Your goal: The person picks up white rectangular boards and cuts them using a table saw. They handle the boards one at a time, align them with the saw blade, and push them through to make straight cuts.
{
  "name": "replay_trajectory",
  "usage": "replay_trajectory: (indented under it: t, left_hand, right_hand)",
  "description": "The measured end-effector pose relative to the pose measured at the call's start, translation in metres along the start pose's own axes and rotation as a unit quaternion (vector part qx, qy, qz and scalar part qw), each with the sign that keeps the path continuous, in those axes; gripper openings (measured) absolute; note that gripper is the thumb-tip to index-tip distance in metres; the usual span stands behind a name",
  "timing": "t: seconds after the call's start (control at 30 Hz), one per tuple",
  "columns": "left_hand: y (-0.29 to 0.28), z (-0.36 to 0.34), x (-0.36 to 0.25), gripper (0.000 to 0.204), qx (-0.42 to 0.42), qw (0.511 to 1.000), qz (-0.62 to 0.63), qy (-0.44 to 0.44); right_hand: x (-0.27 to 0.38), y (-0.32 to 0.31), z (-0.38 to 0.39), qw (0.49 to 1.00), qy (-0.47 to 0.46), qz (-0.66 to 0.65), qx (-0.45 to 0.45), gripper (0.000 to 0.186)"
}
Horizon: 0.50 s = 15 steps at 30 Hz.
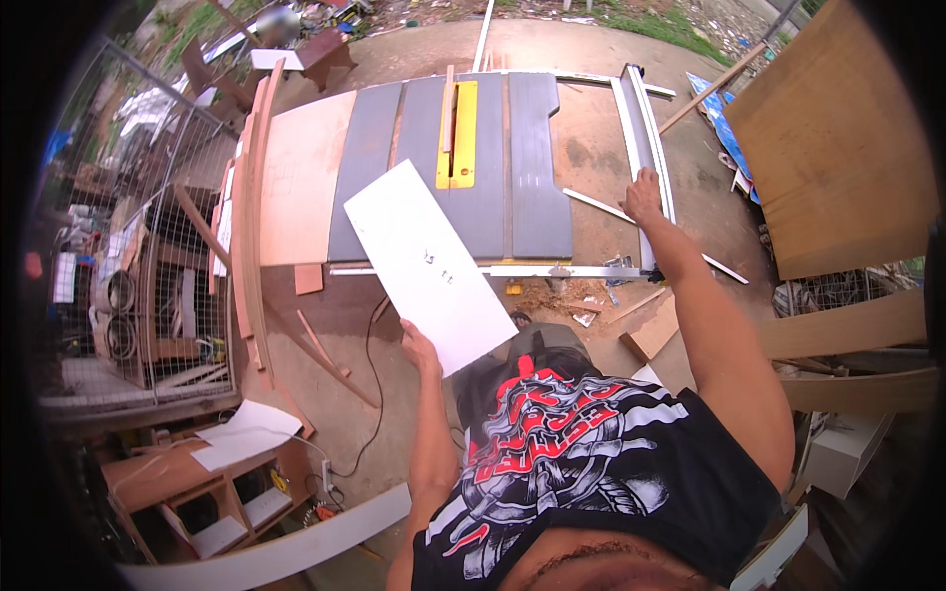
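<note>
While the white board slants across the middle of the frame, its lower right end sits in the left hand, whose fingers are closed on the board's near edge just below centre. From that grip the board runs up and to the left, so most of its length lies beyond the hand, and its far end overlaps the grey top of the table saw. Small dark marks show near the board's middle, too small to make out.

A yellow plate lies in the saw top above the board's far end, with the blade slot running through it. To the right of centre, the right hand is stretched out with the arm straight and rests on the pale metal rail along the saw's right side; its fingers curl over the rail, but I cannot tell whether they truly clamp it.

Left of the saw, a pinkish-brown panel butts against the grey top. Offcuts and sawdust lie on the ground under the saw's near edge. A large brown sheet leans in the upper right of the frame, and a wire fence fills the left.
</note>
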<state>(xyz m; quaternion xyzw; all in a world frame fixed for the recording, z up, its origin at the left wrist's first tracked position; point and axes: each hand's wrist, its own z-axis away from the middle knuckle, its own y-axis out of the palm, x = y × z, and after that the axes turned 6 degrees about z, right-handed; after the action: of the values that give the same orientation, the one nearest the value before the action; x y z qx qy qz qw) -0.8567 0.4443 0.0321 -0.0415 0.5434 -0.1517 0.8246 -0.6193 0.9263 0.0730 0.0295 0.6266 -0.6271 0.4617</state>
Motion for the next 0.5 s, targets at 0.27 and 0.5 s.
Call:
replay_trajectory:
  t: [0.27, 0.5]
  left_hand:
    - [0.012, -0.015, 0.034, 0.075, -0.014, 0.997, -0.045, 0.067]
    - [0.01, -0.012, 0.023, 0.073, 0.013, 0.998, -0.037, 0.053]
  right_hand:
    - [0.0, 0.014, -0.019, 0.999, -0.019, -0.046, 0.008, 0.028]
    - [-0.018, -0.003, 0.004, 0.984, 0.109, -0.127, -0.059, 0.08]
